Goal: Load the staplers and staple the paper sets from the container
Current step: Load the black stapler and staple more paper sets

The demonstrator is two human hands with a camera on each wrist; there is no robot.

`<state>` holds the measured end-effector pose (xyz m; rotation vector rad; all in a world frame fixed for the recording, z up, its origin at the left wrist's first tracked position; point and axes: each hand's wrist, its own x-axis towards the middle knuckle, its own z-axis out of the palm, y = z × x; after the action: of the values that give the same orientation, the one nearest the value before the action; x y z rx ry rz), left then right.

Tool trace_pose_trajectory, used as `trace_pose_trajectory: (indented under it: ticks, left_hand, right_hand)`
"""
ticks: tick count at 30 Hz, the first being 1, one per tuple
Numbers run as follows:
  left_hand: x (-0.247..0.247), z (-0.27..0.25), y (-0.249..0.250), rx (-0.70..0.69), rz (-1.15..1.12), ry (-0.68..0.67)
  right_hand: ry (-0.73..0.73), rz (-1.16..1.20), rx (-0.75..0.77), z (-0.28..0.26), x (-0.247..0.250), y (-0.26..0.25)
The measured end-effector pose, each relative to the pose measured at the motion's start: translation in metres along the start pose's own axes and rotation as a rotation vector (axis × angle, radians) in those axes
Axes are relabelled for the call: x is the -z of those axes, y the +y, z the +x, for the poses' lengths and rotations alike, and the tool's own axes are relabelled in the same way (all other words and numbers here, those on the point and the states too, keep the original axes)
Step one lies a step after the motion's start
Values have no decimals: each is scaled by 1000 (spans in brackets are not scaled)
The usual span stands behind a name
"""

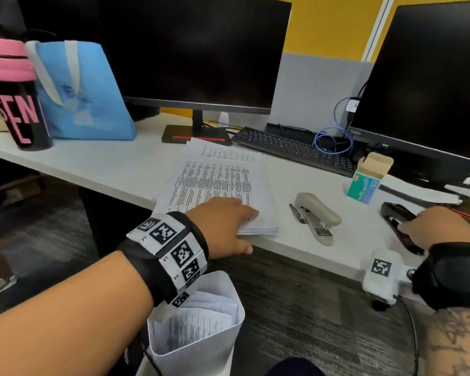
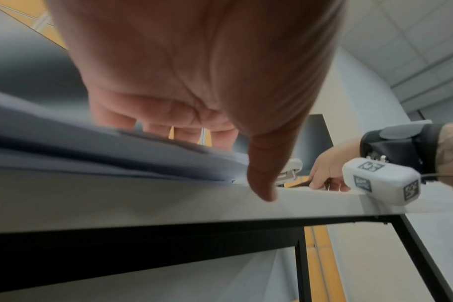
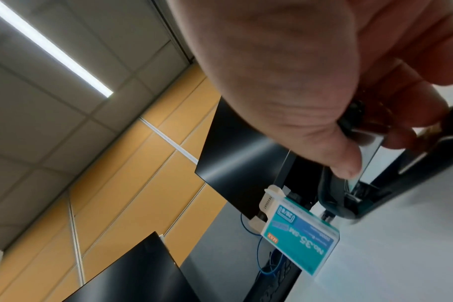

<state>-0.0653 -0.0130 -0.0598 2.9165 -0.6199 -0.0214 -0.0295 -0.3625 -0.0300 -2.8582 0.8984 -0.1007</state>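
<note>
A stack of printed paper (image 1: 217,180) lies at the desk's front edge. My left hand (image 1: 236,226) rests its straight fingers on the stack's near corner, and the thumb (image 2: 264,173) points down against the desk edge (image 2: 168,204). To the right a grey stapler (image 1: 316,215) lies hinged open, untouched. My right hand (image 1: 429,226) grips a black stapler (image 1: 394,215), thumb and fingers curled round it (image 3: 375,194). A teal staple box (image 1: 364,185) stands open behind it. A white container (image 1: 201,335) of rolled paper sets sits below the desk.
Two dark monitors (image 1: 196,50) and a black keyboard (image 1: 296,147) with a blue cable (image 1: 334,142) line the back of the desk (image 1: 106,164). A blue bag (image 1: 82,93) and a black-and-pink tumbler (image 1: 19,104) stand at far left.
</note>
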Motion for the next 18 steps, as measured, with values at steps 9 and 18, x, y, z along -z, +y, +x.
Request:
trace_pose_trajectory:
  ticks: [9, 18]
  left_hand:
    - [22, 17, -1, 59, 67, -89]
    - [32, 43, 2, 163, 12, -48]
  right_hand:
    - [124, 356, 236, -68, 39, -42]
    - [-15, 249, 585, -108, 0, -136]
